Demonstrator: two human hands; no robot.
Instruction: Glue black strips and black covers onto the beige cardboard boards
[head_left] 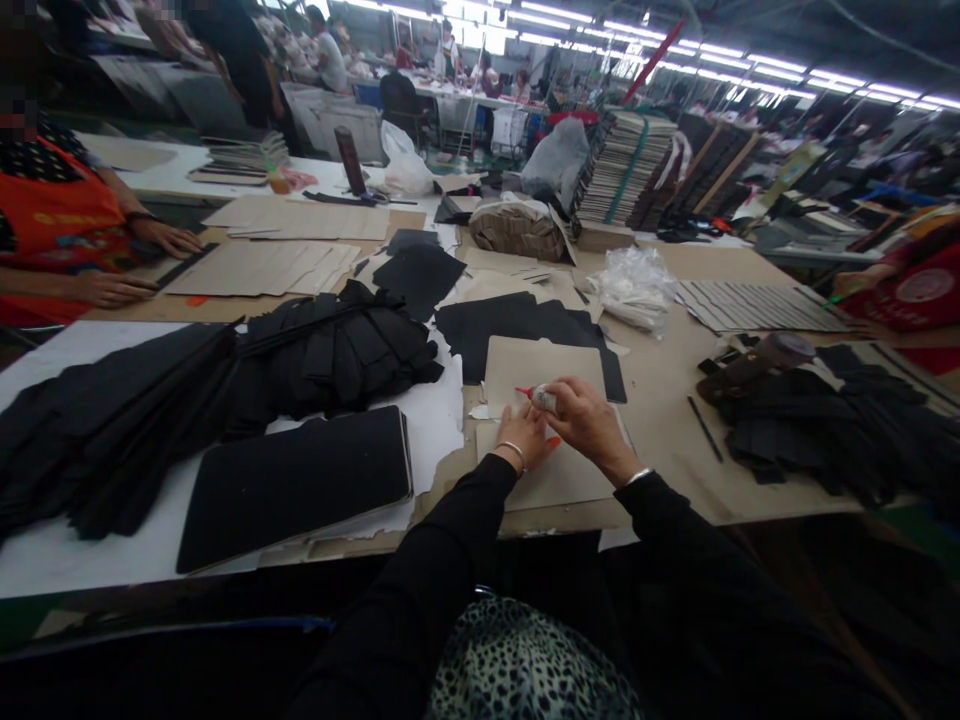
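My right hand [589, 425] is closed around a small pale bottle [544, 397] with a red nozzle, tipped to the left over a beige board [544, 365]. Just left of it, my left hand [527, 437] rests on the boards with fingers extended toward the nozzle. A small orange piece [553, 441] shows between the two hands; which hand it touches, if either, I cannot tell. Another beige board [570, 480] lies under my wrists. Behind them, black sheets [517, 320] are fanned out on the table.
Black strips [330, 350] heap up at left, behind a stack of black panels [300, 480]. More black pieces [810, 430] and a brown cylindrical object [772, 358] lie right. A plastic bag [634, 285] stands behind. Co-workers' hands [120, 287] are at left; another person [907, 290] is at right.
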